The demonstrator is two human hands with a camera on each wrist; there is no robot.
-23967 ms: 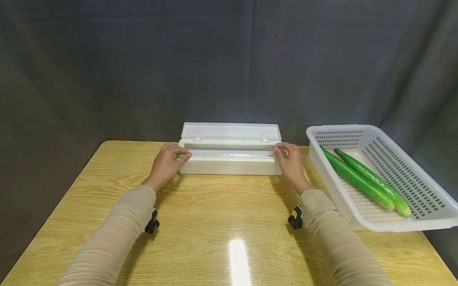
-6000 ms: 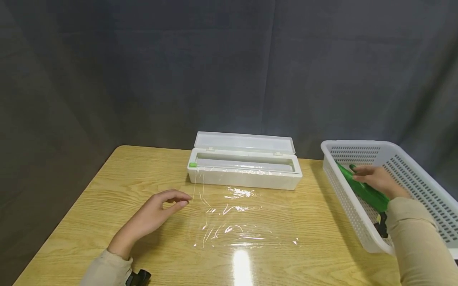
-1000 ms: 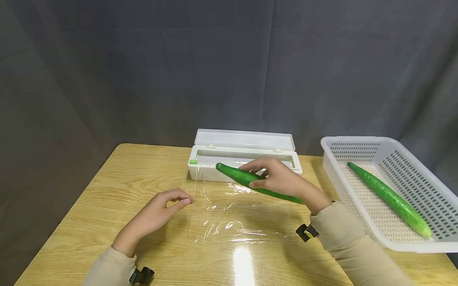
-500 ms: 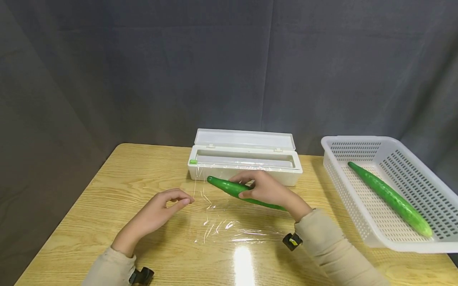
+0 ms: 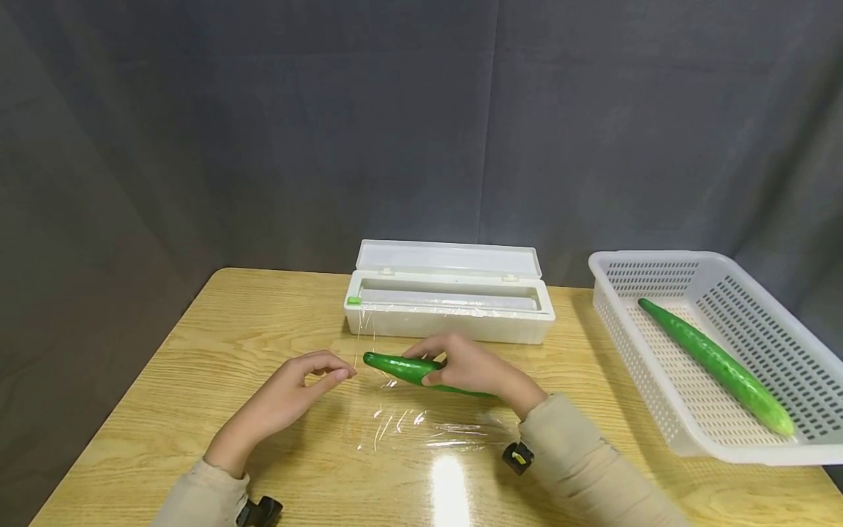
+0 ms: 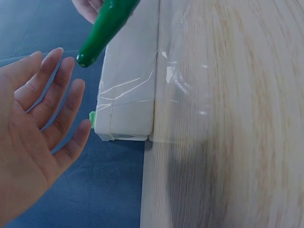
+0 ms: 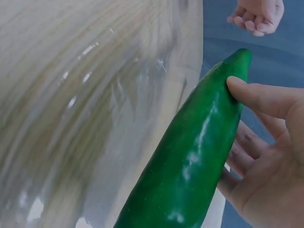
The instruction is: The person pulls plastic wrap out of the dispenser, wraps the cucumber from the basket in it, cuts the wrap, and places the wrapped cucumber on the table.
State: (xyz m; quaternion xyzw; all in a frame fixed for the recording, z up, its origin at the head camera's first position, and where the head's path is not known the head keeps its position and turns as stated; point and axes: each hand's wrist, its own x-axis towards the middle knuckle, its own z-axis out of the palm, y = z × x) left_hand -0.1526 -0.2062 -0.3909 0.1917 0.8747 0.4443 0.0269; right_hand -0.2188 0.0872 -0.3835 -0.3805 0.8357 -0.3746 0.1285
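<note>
Currently: right hand point(image 5: 470, 366), fingers clamped on cucumber point(image 5: 402, 366), is hovering it just over film point(image 5: 428, 428) on counter point(image 5: 217, 351). Left hand point(image 5: 290, 391) is idling, fingers apart, empty. Advice: set cucumber w/ film's near edge, parallel.

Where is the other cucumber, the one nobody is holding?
In the head view, the loose cucumber lies alone in the white basket at the table's right edge, right of the wrap box.

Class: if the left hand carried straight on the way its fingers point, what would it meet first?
Probably the tip of the cucumber held by the right hand; the left hand points right at it, though depth is unclear.
</note>
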